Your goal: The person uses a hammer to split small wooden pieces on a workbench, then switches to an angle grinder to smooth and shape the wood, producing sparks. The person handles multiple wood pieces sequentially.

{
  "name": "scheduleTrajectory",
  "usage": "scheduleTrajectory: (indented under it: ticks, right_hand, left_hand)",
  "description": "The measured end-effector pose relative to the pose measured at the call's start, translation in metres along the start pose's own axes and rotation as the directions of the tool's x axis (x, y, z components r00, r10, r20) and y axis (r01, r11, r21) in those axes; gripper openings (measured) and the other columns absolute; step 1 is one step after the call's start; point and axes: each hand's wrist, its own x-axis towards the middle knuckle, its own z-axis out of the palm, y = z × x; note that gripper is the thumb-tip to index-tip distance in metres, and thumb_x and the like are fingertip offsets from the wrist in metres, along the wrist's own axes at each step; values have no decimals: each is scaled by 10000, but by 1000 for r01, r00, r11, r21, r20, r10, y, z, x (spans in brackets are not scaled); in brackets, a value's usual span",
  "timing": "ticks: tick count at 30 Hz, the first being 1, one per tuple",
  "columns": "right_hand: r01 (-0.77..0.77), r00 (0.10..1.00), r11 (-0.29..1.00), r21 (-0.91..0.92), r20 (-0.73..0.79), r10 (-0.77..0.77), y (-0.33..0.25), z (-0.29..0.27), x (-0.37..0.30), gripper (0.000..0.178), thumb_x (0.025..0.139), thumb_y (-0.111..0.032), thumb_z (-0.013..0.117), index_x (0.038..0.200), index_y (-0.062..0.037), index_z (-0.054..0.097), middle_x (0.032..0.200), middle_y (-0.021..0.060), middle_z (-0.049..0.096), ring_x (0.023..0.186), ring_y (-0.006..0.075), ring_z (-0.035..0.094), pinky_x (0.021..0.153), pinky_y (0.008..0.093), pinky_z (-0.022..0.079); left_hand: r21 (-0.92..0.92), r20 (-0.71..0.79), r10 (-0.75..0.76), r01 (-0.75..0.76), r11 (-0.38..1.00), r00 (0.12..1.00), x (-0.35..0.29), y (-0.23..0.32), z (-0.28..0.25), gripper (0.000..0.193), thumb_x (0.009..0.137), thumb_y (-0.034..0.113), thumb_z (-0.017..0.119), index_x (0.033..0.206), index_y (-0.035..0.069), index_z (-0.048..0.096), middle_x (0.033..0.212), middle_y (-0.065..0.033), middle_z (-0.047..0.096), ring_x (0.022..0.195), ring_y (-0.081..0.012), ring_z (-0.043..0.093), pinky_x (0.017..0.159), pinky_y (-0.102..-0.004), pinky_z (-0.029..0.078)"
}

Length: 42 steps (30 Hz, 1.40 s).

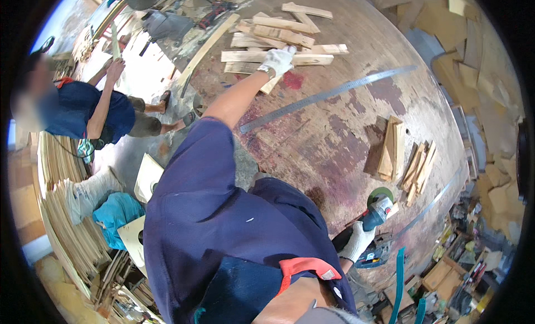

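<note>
My left arm stretches out to a loose pile of pale wooden strips (284,33) at the far side of the worktable. There my left hand (277,61), in a white glove, closes over a wooden strip (315,60); part of its grip is hidden by the glove. Near the right edge of my body, my right hand (358,241), also gloved, is wrapped around an angle grinder (378,211). The grinder has a teal body and a green disc (381,193), and it rests low by the tabletop.
A long steel ruler (329,98) crosses the worn table (312,151). Shorter wood blocks (392,148) and thin sticks (419,171) lie at the right. Another person (89,109) stands at the left holding a strip. Cluttered boxes (443,274) fill the lower right.
</note>
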Motion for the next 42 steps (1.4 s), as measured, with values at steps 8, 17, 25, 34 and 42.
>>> scheduleTrajectory:
  ticks: [8, 17, 25, 34, 42]
  right_hand:
    - [-2, 1000, 976, -216, 24, 7, -10, 3, 1, 297, 779, -136, 738, 1046, -39, 650, 816, 10, 631, 672, 124, 566, 620, 303, 482]
    - [58, 976, 961, -271, 219, 3, 8, 36, 30, 383, 719, -180, 775, 1062, -39, 680, 917, 72, 726, 821, 176, 672, 791, 331, 538]
    - [108, 965, 929, -355, 263, -12, 16, 74, 52, 394, 718, -260, 786, 1035, -44, 697, 911, 109, 740, 817, 219, 708, 774, 361, 553]
    - [124, 961, 942, -312, 274, -36, 37, 90, 61, 411, 728, -269, 787, 1090, -81, 736, 978, 110, 763, 885, 210, 727, 807, 351, 553]
    - [103, 960, 924, -368, 280, 4, 28, 89, 57, 488, 691, -300, 806, 1113, -75, 710, 1025, 154, 756, 928, 275, 737, 846, 385, 563]
  left_hand:
    - [-648, 382, -99, 343, 680, 919, -160, 129, 10, 723, 708, 571, 856, 1076, 19, 567, 926, -242, 718, 860, -355, 719, 734, -437, 552]
    - [-444, 626, -8, 364, 819, 780, -256, 268, 28, 716, 731, 500, 811, 1210, 22, 575, 1061, -275, 726, 990, -422, 720, 856, -498, 579]
    - [-460, 576, 8, 315, 830, 818, -270, 266, 30, 630, 737, 475, 787, 1148, 19, 648, 1046, -266, 729, 997, -416, 718, 869, -488, 580]
    - [-478, 521, 16, 275, 834, 853, -272, 269, 48, 560, 755, 451, 743, 1086, 6, 663, 1016, -271, 726, 968, -422, 718, 856, -488, 581]
    - [-474, 518, 19, 269, 839, 855, -272, 269, 42, 516, 759, 427, 743, 1059, 15, 659, 992, -276, 722, 968, -430, 712, 852, -488, 577]
